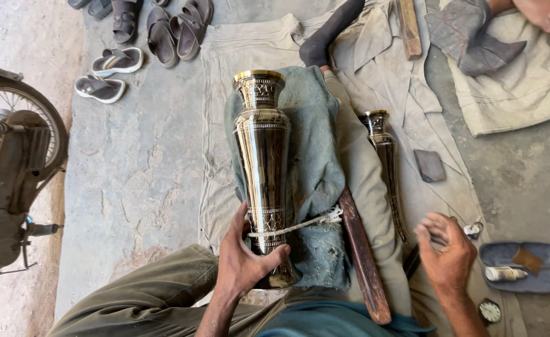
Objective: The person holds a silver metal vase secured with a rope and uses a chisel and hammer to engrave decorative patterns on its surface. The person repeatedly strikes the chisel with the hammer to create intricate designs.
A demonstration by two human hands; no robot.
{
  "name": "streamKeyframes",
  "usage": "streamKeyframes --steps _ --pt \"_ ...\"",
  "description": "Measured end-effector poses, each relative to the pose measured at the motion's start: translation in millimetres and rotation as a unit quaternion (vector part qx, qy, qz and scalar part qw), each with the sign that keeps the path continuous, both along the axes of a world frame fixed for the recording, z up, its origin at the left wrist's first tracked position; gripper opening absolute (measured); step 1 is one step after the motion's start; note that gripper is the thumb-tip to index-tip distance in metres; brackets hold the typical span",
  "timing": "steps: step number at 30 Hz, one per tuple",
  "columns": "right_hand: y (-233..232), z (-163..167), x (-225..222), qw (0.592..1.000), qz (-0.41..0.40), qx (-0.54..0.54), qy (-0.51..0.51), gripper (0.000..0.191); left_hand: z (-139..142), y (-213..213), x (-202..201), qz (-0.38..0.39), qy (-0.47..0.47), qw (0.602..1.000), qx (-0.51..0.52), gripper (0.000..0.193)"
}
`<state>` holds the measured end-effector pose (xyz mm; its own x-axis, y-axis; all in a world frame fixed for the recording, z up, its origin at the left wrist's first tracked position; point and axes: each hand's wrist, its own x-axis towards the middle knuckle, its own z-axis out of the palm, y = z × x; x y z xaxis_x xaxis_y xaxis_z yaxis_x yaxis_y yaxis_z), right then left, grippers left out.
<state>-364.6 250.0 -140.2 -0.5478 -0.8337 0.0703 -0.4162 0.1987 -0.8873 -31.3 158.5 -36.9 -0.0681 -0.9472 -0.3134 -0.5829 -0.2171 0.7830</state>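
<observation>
Your left hand is wrapped around the lower end of the tall engraved metal vase, which lies across the blue-green cloth on your leg at the centre of the frame. Your right hand, lower right, hovers loosely curled and blurred, seemingly holding nothing. A second, slimmer vase lies just right of centre, beside the wooden stick.

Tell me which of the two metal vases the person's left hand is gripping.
The larger vase, lying on the blue-green cloth; the left hand wraps its lower end. The slimmer vase lies untouched beside the leg.
</observation>
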Motion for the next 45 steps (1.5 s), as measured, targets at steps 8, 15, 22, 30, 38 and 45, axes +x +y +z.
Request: streamKeyframes --steps 8,15,22,30,38,45 --pt "-64 54 102 0.830 0.275 -0.068 -0.480 0.101 2 29 -51 -0.095 0.092 0.988 -0.078 0.102" --pt "-67 49 105 0.867 0.158 -0.111 -0.460 0.047 0 41 -35 -0.284 -0.187 0.909 -0.241 0.051" --pt "-90 28 6 0.830 -0.099 -0.131 -0.533 0.041 -37 68 -44 -0.525 0.023 0.782 -0.335 0.018" --pt "-86 -51 -109 0.983 -0.147 0.087 -0.062 0.075 -38 58 -15 -0.419 -0.038 0.876 -0.236 0.041" --pt "-75 -71 -44 0.904 -0.054 0.063 0.419 0.090 0 23 18 -0.248 -0.192 0.914 -0.259 0.025" --pt "-134 -64 -11 0.955 0.057 0.255 -0.142 0.082 -1 35 -20 -0.342 -0.011 0.885 -0.316 0.040"
